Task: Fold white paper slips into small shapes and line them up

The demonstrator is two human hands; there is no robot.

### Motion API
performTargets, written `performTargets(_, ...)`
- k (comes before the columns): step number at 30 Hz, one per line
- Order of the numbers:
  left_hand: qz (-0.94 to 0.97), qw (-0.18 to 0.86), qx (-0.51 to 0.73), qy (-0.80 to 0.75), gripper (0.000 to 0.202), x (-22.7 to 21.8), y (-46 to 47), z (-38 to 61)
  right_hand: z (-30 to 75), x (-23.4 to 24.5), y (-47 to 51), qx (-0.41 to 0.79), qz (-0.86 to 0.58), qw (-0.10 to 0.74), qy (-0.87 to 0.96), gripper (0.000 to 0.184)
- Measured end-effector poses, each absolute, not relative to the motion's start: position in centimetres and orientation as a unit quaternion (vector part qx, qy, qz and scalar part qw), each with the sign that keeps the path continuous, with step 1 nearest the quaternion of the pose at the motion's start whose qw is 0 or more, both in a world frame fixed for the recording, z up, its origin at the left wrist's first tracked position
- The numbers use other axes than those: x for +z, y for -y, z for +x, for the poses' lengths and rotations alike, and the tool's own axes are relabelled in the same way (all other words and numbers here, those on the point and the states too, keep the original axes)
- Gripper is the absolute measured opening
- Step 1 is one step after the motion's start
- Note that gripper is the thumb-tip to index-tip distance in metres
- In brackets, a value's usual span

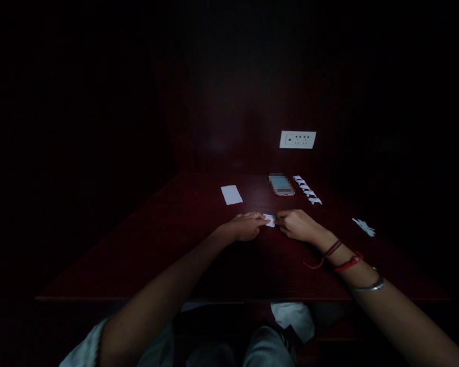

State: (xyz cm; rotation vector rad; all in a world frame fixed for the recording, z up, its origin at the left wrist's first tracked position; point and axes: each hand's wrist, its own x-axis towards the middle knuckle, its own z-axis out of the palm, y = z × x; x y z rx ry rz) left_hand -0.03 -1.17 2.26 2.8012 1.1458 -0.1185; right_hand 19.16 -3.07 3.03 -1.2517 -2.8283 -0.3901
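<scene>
A small white piece of paper [270, 220] lies on the dark red table between my two hands. From the left, my left hand [248, 226] holds its edge, the fingertips pressed on the paper and a ring on one finger. My right hand [296, 224] is curled closed at the paper's right edge, pinching it with thumb and fingers. Part of the paper is hidden under the fingers. Bracelets circle my right wrist.
A white paper sheet [231, 194] lies beyond my left hand. Farther right are a phone [281, 184], a row of folded white paper pieces [308, 190] and a small pile of paper strips [363, 227]. A socket panel [297, 139] is on the wall behind the table [145, 255].
</scene>
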Motion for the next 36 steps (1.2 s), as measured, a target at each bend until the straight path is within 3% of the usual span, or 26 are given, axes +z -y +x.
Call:
performTargets(22, 0.93, 0.018, 0.003, -0.367, 0.042, 2.95, 2.17, 0.3, 20.17, 2.62, 2.62, -0.07, -0.417, 0.099, 0.901, 0.028)
performTargets(36, 0.942, 0.026, 0.03, -0.333, 0.042, 2.49, 1.52, -0.09, 19.97, 2.33, 2.39, -0.044, -0.382, 0.099, 0.918, 0.03)
